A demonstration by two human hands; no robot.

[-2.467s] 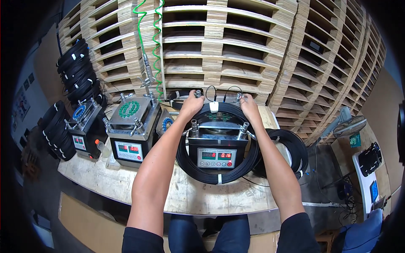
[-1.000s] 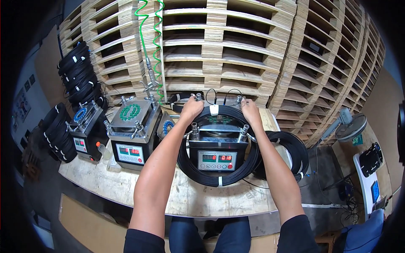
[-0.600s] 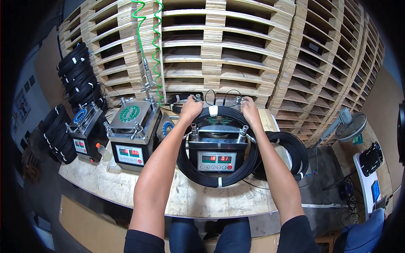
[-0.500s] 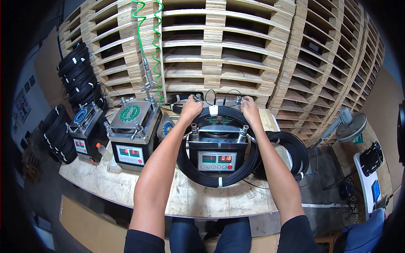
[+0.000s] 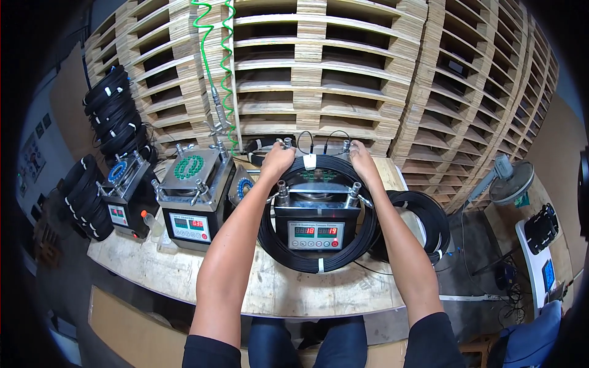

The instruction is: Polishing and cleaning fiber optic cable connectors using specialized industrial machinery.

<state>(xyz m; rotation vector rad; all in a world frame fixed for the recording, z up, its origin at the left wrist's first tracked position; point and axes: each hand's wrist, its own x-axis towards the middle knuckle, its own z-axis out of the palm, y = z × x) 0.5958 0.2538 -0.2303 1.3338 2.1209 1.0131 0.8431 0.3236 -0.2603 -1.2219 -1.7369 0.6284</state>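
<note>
Bench top (image 5: 307,291) bright, front edge clearly lit; floor (image 5: 457,325) past the right end dim. Light seems to fall from above; gaps between pallet boards (image 5: 310,80) read dark. Small glints on the steel posts (image 5: 353,195); red display (image 5: 316,232) digits glow. Fisheye bows the front edge; the view's rim goes black. My left hand (image 5: 279,161) and right hand (image 5: 363,162) show little blur.
</note>
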